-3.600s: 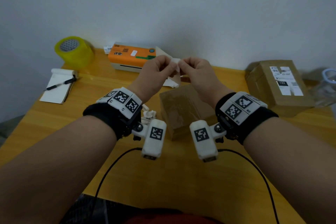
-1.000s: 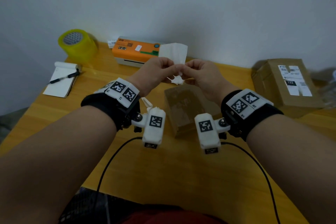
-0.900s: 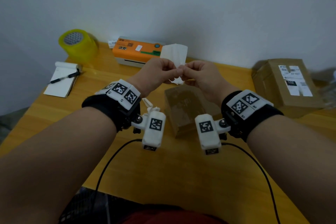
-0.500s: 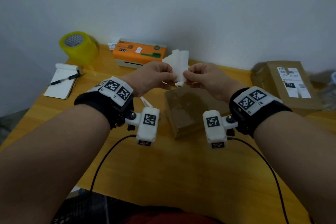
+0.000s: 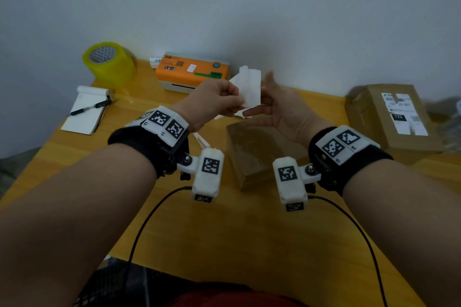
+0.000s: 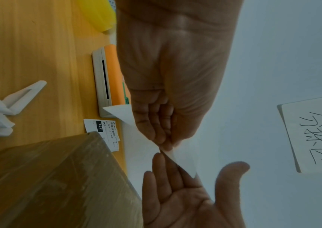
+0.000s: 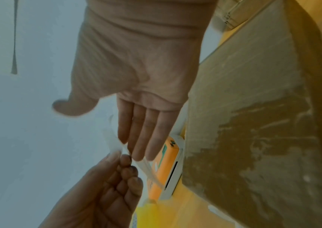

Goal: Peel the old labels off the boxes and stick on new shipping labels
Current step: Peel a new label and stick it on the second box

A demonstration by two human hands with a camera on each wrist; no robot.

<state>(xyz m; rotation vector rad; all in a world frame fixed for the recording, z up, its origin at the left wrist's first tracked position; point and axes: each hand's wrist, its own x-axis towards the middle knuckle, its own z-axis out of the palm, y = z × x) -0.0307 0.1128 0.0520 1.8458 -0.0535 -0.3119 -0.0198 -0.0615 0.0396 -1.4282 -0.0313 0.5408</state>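
Pinching a white label [image 5: 250,92], left hand [image 5: 216,101]; right hand [image 5: 282,109] flat.

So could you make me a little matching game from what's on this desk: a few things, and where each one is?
Things:
1. yellow tape roll
2. notepad with pen
3. labelled box
4. white label sheet

Places:
A. pinched in the left hand
B. far left corner of the table
C. right side
D. left side, nearer than the tape

Pairs: 1-B, 2-D, 3-C, 4-A
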